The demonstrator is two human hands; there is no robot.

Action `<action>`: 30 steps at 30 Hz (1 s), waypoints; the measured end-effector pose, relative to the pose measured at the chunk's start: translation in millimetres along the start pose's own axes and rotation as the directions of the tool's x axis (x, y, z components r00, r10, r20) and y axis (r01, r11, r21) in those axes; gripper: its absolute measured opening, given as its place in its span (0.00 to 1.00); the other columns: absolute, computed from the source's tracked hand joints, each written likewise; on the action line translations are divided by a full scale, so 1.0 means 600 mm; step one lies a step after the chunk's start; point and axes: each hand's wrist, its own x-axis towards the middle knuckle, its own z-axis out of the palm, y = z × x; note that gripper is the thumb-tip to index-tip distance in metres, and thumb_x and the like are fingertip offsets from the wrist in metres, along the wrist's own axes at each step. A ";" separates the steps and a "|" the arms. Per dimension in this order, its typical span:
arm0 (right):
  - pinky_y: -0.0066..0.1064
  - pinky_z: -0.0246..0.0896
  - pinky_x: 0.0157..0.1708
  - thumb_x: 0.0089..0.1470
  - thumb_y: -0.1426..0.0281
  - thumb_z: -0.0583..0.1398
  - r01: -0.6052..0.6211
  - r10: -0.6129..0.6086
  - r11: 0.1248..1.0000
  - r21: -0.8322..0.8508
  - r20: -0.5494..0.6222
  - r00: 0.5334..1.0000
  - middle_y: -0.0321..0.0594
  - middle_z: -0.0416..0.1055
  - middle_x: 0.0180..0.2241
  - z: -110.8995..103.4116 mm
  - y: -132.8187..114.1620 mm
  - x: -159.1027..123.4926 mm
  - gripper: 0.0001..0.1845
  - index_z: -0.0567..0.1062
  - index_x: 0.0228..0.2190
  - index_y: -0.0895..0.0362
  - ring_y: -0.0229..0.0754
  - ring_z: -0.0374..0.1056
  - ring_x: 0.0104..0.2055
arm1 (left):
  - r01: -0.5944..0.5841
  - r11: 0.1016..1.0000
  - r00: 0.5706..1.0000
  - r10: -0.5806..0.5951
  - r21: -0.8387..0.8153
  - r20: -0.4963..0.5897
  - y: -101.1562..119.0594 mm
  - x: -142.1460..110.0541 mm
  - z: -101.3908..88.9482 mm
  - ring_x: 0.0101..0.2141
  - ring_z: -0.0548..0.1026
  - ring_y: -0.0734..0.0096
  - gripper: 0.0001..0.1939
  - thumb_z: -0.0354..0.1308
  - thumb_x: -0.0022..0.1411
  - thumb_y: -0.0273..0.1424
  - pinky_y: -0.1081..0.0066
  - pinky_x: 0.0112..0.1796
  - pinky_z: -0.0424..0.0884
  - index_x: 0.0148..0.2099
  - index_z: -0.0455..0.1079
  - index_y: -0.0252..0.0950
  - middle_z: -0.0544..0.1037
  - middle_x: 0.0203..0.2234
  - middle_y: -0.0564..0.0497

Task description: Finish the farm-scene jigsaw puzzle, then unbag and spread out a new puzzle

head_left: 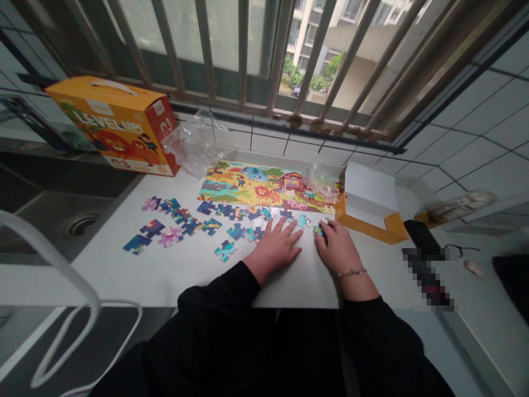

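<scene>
My left hand (276, 246) lies flat on the white counter (173, 270) with fingers stretched out, fingertips near loose jigsaw pieces (254, 233). My right hand (336, 245) is curled, its fingers closed on a small colourful puzzle piece (319, 229). Just beyond both hands lies a partly joined animal jigsaw picture (256, 186). Several loose pieces (173, 220) are scattered to the left of it.
An orange puzzle box (111, 124) stands at the back left beside a crumpled clear plastic bag (194, 143). An open orange-and-white box tray (370, 207) sits right of the jigsaw. A sink (61, 220) is at left, a window with bars behind.
</scene>
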 end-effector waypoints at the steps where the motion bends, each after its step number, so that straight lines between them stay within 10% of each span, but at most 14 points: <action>1: 0.51 0.63 0.68 0.72 0.62 0.56 0.002 -0.002 1.000 0.003 0.006 1.000 0.64 0.72 0.67 0.000 -0.002 -0.004 0.29 0.75 0.66 0.66 0.60 0.69 0.67 | 0.001 1.000 1.000 -0.001 0.003 -0.003 -0.001 -0.004 0.000 0.77 0.56 0.35 0.30 0.52 0.80 0.48 0.26 0.73 0.51 0.78 0.65 0.46 0.61 0.79 0.44; 14: 0.65 0.45 0.76 0.73 0.73 0.55 0.232 -0.231 0.970 0.072 -0.014 0.973 0.47 0.78 0.65 -0.020 -0.079 -0.082 0.22 0.80 0.61 0.54 0.59 0.64 0.73 | 0.155 0.982 0.988 -0.153 0.106 -0.025 -0.060 -0.085 -0.036 0.77 0.59 0.42 0.30 0.49 0.77 0.24 0.23 0.72 0.50 0.75 0.68 0.46 0.62 0.79 0.44; 18: 0.61 0.49 0.75 0.75 0.73 0.54 0.303 -0.302 0.943 0.140 -0.024 0.953 0.47 0.79 0.63 -0.013 -0.093 -0.091 0.21 0.80 0.60 0.52 0.53 0.71 0.68 | 0.031 0.998 0.999 -0.029 0.048 -0.045 -0.048 -0.094 -0.042 0.76 0.61 0.48 0.29 0.50 0.76 0.23 0.27 0.74 0.48 0.74 0.69 0.43 0.66 0.77 0.44; 30: 0.62 0.53 0.72 0.76 0.63 0.54 0.050 -0.049 0.999 -0.023 0.036 0.998 0.52 0.74 0.69 -0.028 -0.055 -0.063 0.23 0.78 0.64 0.55 0.62 0.67 0.70 | -0.207 0.975 0.978 0.205 -0.080 -0.023 0.005 -0.089 -0.014 0.73 0.68 0.55 0.21 0.49 0.83 0.33 0.36 0.76 0.50 0.71 0.72 0.41 0.72 0.73 0.45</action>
